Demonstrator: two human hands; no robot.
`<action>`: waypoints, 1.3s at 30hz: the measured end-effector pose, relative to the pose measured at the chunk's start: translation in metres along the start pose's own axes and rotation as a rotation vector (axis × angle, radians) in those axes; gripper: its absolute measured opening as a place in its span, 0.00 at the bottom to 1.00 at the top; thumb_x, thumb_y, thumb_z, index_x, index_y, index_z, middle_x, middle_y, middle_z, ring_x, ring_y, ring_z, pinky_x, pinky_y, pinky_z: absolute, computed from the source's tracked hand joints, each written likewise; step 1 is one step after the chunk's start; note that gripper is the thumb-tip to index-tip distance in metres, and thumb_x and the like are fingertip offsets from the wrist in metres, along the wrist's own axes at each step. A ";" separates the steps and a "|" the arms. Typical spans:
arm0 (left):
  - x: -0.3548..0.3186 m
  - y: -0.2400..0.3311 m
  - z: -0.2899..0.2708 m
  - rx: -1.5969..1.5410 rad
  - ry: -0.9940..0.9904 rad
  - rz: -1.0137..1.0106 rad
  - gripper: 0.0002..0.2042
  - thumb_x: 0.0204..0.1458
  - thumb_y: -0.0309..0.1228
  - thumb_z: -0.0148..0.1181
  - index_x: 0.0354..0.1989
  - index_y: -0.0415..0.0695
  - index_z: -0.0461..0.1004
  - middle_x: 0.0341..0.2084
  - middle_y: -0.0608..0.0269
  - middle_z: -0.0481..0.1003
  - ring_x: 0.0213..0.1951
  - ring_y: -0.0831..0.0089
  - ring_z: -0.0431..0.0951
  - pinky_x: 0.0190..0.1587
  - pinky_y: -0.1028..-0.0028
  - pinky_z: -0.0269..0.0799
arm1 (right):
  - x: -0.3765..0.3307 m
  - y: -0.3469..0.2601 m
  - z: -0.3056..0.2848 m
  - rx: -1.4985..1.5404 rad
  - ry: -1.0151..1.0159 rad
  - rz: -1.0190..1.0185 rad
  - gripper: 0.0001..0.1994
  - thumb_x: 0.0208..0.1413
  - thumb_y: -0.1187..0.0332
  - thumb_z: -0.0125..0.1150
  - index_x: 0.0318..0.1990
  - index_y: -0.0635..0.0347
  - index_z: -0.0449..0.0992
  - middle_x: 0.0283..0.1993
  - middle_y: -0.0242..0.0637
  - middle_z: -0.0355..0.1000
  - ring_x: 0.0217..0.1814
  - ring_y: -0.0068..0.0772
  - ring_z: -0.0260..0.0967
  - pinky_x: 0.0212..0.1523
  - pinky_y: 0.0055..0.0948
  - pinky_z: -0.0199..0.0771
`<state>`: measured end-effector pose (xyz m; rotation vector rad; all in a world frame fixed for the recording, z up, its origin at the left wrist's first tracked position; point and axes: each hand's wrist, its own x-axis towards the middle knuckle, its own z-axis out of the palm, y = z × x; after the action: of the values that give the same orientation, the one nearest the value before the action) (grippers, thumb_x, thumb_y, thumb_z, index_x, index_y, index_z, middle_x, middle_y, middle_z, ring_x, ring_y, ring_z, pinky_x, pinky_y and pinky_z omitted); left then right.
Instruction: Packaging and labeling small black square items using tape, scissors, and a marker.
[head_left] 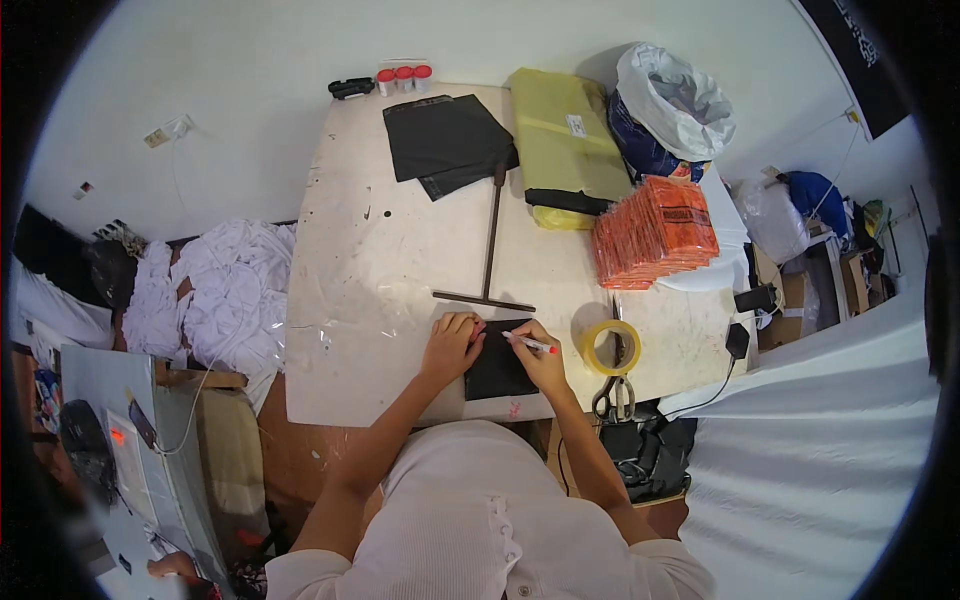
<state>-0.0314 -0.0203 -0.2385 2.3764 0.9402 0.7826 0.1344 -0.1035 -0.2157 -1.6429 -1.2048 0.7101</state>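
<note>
Black flat packet [497, 372] lies at the near edge of the white table [350, 300], between both hands; left hand [452, 346] presses its left edge with fingers together and bent, right hand [540, 362] pinches a white marker [530, 343] over it; tape roll [611, 347] and scissors [613, 396] sit just right

The pouch [497, 372] under my left hand [452, 347] was plain black, and the marker [530, 343] in my right hand [540, 362] was white with a red cap. The desk [380, 260] was off-white, stained and scuffed. The tape roll [611, 347] was yellowish, the scissors [612, 397] had black handles, and the stacked packets [655, 232] were orange with dark print. The big parcel [565, 135] was yellow-green; the folded bags [447, 140] were black. The heaped cloth [225, 290] was white.
</note>
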 end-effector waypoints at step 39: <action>0.000 0.001 0.000 0.031 -0.013 -0.009 0.10 0.45 0.32 0.56 0.34 0.42 0.69 0.38 0.63 0.68 0.44 0.64 0.65 0.46 0.66 0.60 | -0.004 -0.005 -0.014 -0.244 0.058 -0.112 0.04 0.46 0.73 0.56 0.26 0.65 0.69 0.24 0.35 0.70 0.27 0.23 0.66 0.30 0.21 0.64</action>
<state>-0.0306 -0.0207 -0.2378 2.3995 0.9631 0.7538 0.1429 -0.1112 -0.2062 -1.7654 -1.3721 0.4556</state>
